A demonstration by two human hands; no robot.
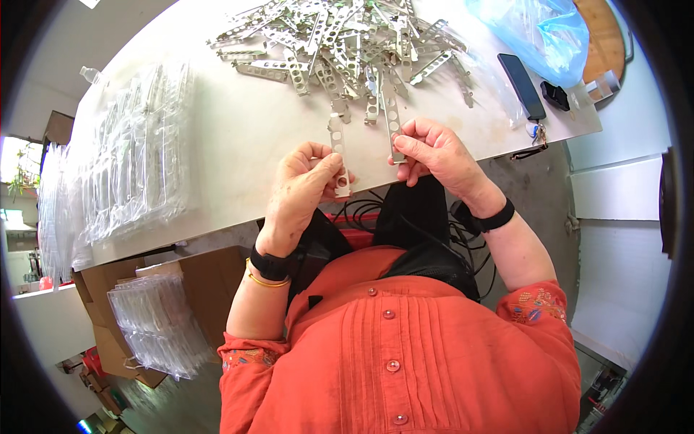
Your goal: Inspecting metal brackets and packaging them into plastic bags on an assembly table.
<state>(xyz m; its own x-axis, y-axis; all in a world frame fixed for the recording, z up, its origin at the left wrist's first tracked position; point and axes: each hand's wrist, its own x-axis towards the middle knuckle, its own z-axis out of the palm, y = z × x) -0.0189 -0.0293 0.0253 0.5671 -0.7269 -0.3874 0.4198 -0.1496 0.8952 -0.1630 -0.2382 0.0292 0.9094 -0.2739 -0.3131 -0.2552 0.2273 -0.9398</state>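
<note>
Between the thumb and fingers of my left hand (pixel 307 177) is a flat metal strip (pixel 337 141) with a row of round holes, held upright near the table's front edge. My right hand (pixel 437 155) pinches a second perforated metal strip (pixel 392 119) by its lower end. The two strips stand roughly parallel, a small gap apart. Just beyond them spreads a large tangled pile of similar perforated metal strips (pixel 336 43), some overlapping the far ends of the held ones.
Clear plastic sleeves (pixel 134 152) lie in a stack on the table's left. At the right are a phone (pixel 520 87), a black small object (pixel 555 95), keys (pixel 536 134) and a blue plastic bag (pixel 542 36). A cardboard box (pixel 202 289) with more plastic sleeves (pixel 155 322) stands below left.
</note>
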